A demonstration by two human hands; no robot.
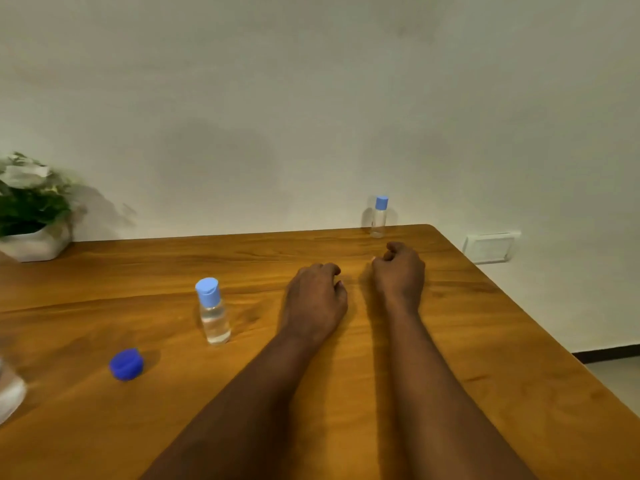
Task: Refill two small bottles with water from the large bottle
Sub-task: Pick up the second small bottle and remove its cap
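Wood-grain worktop (450, 393) fills the lower part of the view, and two bare forearms reach across it from the near edge.

At the near left, a clear vessel (8, 393) is cut off by the frame and blurred. It cannot be confirmed as the large bottle.

Slightly farther and to its right, a dark blue cap (126, 364) lies loose on the wood, touching nothing.

Farther and right again, the near small bottle (214, 322) stands upright with its light blue flip cap fitted. It holds clear liquid.

The left hand (313, 299) rests on the worktop to the right of this bottle, clear of it. Its fingers are loosely curled and it grips nothing.

The right hand (398, 271) lies just beside it, a little farther out, also loosely curled and empty. The two hands are apart, with a narrow gap between them.

Beyond the right hand, the far small bottle (379, 220) stands upright at the far edge of the worktop with its light blue cap on. Its fill level cannot be told.

At the far left, a leafy plant (31, 199) sits in a white pot (38, 245).

A wall socket (490, 247) is mounted on the pale wall (311, 98) at the far right.
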